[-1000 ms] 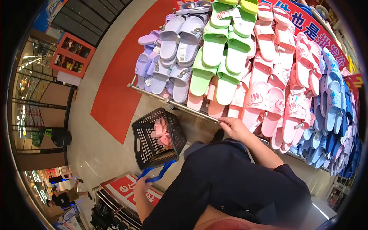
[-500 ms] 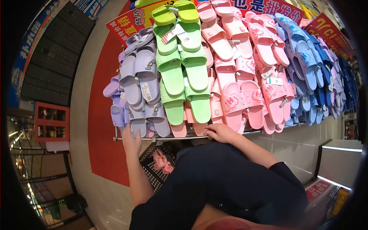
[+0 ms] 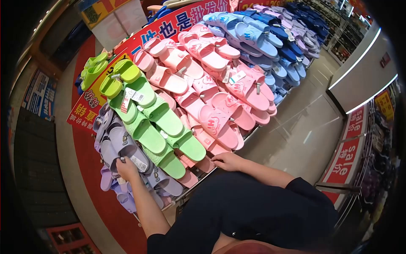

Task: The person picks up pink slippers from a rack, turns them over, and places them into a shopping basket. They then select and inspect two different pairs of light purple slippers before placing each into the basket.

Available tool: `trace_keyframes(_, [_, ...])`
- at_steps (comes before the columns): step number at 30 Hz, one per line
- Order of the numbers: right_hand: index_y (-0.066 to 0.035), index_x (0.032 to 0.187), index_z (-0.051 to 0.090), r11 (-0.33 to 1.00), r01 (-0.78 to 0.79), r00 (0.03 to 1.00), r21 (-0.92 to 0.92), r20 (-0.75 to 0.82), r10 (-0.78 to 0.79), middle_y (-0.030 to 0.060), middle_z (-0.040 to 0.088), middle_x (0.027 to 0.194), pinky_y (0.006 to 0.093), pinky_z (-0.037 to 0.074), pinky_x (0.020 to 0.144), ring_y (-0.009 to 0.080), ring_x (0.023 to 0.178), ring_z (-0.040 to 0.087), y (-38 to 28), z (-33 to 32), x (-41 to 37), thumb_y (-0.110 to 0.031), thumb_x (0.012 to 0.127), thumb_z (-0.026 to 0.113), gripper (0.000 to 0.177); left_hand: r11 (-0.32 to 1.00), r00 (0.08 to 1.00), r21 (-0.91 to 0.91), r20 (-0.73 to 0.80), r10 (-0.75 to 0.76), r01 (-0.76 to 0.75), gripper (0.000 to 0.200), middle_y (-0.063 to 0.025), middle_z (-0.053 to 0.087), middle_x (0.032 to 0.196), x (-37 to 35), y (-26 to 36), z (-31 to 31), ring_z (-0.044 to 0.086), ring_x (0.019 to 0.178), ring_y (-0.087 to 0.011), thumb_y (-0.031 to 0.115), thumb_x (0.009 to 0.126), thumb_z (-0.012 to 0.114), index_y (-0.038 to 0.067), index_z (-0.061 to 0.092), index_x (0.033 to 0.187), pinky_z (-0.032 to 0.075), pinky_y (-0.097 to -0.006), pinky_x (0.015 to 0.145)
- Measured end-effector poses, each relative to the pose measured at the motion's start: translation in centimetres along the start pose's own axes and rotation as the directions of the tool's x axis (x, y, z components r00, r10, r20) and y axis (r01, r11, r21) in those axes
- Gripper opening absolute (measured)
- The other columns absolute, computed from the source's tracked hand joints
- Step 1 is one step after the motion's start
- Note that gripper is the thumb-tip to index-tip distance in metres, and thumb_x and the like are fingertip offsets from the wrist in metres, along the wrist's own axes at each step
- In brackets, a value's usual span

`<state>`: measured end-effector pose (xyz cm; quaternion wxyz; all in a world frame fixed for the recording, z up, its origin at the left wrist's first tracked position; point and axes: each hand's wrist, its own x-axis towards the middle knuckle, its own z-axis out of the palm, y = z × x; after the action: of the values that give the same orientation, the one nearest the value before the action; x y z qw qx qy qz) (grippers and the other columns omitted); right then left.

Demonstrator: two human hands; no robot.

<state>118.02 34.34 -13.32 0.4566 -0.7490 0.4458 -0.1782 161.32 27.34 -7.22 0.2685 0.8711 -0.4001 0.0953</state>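
Head: left fingers clamp grey slippers, right fingers curl together by pink ones.

The palm side of the left hand faces away from the camera, so its hold on the grey-lilac slide slippers is not determinable. Contact between the right hand's fingertips and the slim metal display rail is unclear. The dark sleeved top covers part of this rail. Fine print on the white barcode tag is too small to read. The dark lens border crops the red-framed cabinet; the distant navy slippers lack distinct outlines.
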Motion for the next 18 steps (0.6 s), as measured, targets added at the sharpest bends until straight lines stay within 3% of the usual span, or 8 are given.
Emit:
trace_keyframes(4, [-0.001, 0.116, 0.066, 0.998, -0.022, 0.998, 0.063, -0.05, 0.026, 0.0158, 0.071, 0.1, 0.0364, 0.054, 0.082, 0.0269, 0.089, 0.069, -0.7, -0.1, -0.8, -0.017, 0.095, 0.055, 0.029, 0.976, 0.999, -0.213, -0.004, -0.045, 0.044, 0.029, -0.0261, 0.064, 0.084, -0.2, -1.0, -1.2, 0.058, 0.078, -0.048, 0.024, 0.085, 0.057, -0.005, 0.058, 0.086, 0.044, -0.0511, 0.072])
trace_keyframes(7, [0.0, 0.116, 0.066, 0.998, 0.023, 0.995, 0.051, -0.103, -0.018, 0.0158, 0.071, 0.098, 0.0358, 0.054, 0.081, 0.026, 0.087, 0.069, -1.3, -0.5, -1.0, -0.016, 0.094, 0.056, 0.029, 0.96, 0.995, -0.275, -0.074, -0.072, 0.049, 0.029, -0.0235, 0.063, 0.078, -2.8, -1.6, -3.8, 0.058, 0.07, -0.04, 0.022, 0.087, 0.058, -0.007, 0.056, 0.084, 0.045, -0.0454, 0.067])
trace_keyframes(10, [-0.002, 0.114, 0.068, 0.991, 0.069, 0.992, 0.111, -0.111, -0.056, 0.0154, 0.071, 0.098, 0.0365, 0.053, 0.082, 0.0275, 0.09, 0.069, -3.6, -1.5, -0.7, -0.019, 0.094, 0.057, 0.028, 0.877, 0.986, -0.456, 0.014, -0.164, 0.152, 0.028, -0.0146, 0.061, 0.071, -6.5, -1.3, -7.7, 0.054, 0.063, -0.0241, 0.019, 0.09, 0.06, -0.007, 0.054, 0.081, 0.044, -0.0369, 0.062])
trace_keyframes(14, [-0.002, 0.122, 0.064, 0.934, 0.12, 0.987, 0.335, 0.061, -0.148, 0.0144, 0.07, 0.106, 0.0345, 0.053, 0.082, 0.0249, 0.093, 0.068, -8.5, -2.6, 1.0, -0.022, 0.095, 0.059, 0.034, 0.685, 0.983, -0.71, 0.051, -0.177, 0.16, 0.02, -0.0005, 0.058, 0.072, -11.0, 1.7, -11.6, 0.049, 0.066, -0.0098, 0.013, 0.096, 0.061, -0.004, 0.058, 0.085, 0.041, -0.0264, 0.059])
trace_keyframes(17, [0.0, 0.141, 0.046, 0.869, 0.184, 0.932, 0.46, 0.199, -0.303, 0.0207, 0.059, 0.13, 0.0354, 0.049, 0.093, 0.0303, 0.113, 0.062, -12.1, -2.6, 2.8, -0.027, 0.094, 0.062, 0.057, 0.398, 0.979, -0.898, 0.138, -0.15, 0.188, 0.015, 0.0018, 0.057, 0.074, -13.0, 5.7, -13.0, 0.048, 0.064, -0.0068, 0.012, 0.098, 0.059, 0.0, 0.06, 0.09, 0.037, -0.0238, 0.055])
trace_keyframes(18, [-0.001, 0.148, 0.033, 0.907, 0.241, 0.91, 0.345, 0.246, -0.335, 0.0212, 0.051, 0.139, 0.0361, 0.046, 0.098, 0.0307, 0.12, 0.056, -13.3, -3.0, 3.3, -0.028, 0.092, 0.064, 0.069, 0.367, 0.976, -0.909, 0.149, -0.162, 0.199, 0.014, 0.0022, 0.058, 0.075, -13.1, 6.6, -12.7, 0.048, 0.064, -0.0059, 0.012, 0.098, 0.059, 0.001, 0.061, 0.091, 0.036, -0.0226, 0.055])
